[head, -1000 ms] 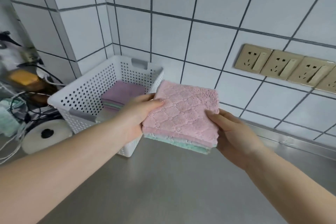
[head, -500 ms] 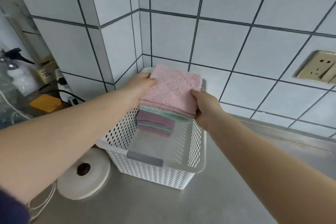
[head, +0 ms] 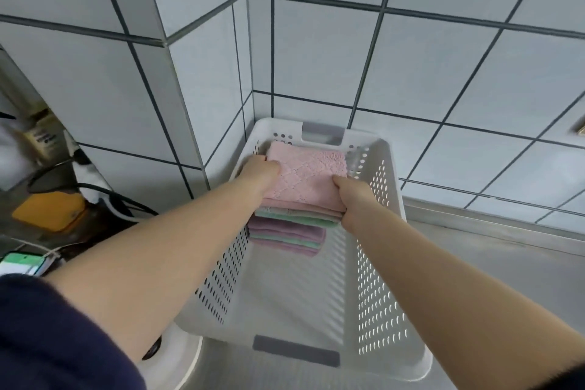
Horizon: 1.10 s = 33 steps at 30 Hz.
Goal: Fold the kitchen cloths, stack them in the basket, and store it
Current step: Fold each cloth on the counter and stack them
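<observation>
Gripping the folded cloths (head: 308,176) inside the basket (head: 383,266), left hand (head: 261,172), right hand (head: 351,199), fingertips hidden beneath.

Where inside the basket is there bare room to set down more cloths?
The near half of the basket floor is bare, between the cloth pile and the grey near handle. The far end is crowded: both hands, left hand and right hand, hold a cloth bundle over that pile.

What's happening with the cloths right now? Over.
Left hand and right hand grip the pink-topped bundle, inside the basket. Below it, the stack. Nothing in the way.
</observation>
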Motion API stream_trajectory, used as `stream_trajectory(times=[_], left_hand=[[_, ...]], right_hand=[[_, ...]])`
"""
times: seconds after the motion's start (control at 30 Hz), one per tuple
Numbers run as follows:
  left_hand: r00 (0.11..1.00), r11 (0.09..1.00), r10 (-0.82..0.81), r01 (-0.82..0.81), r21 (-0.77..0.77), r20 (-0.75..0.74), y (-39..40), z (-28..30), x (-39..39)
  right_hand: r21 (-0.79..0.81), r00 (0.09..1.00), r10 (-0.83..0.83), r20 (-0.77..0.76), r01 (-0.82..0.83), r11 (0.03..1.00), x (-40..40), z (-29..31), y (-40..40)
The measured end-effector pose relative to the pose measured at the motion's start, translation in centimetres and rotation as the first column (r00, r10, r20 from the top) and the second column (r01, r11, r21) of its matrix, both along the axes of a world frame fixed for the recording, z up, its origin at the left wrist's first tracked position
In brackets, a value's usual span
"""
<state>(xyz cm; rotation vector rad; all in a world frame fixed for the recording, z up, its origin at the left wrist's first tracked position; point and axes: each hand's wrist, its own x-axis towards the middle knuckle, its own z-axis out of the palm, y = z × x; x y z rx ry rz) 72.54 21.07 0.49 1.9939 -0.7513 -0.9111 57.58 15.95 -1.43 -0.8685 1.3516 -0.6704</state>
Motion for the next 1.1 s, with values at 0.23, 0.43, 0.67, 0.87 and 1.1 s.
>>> stream_trajectory(times=[0.23,0.43,0.67,0.87,1.1], left_hand=[[0.963,0.965,-0.125,0.062,0.255,0.240,-1.6,-1.2,0.8],[0.919,0.980,-0.190,0.156,0.123,0.345,-1.1,-2.2,-0.1],[0.992,0.969,0.030,0.002,-0.248,0.125,4.0,2.1,-3.8],[0.561,0.927,0.351,-0.320,0.194,-0.750,7.0,0.8,-6.3],[0.471,0.867,0.414,-0.464,0.180,-0.779,5.5,0.0,-4.9]], right_hand=[[0.035,0.985,0.057,-0.161,-0.052,0.998,1.4,-2.9,-0.2],[-0.022,0.966,0.088,-0.243,-0.096,0.995,1.9,-3.5,-0.2],[0.037,0.971,0.153,-0.184,-0.148,0.988,1.4,-2.4,0.1],[0.090,0.986,0.121,-0.111,-0.111,0.990,1.1,-0.9,0.6],[0.103,0.994,0.108,-0.001,-0.107,0.989,1.8,-2.8,0.9]])
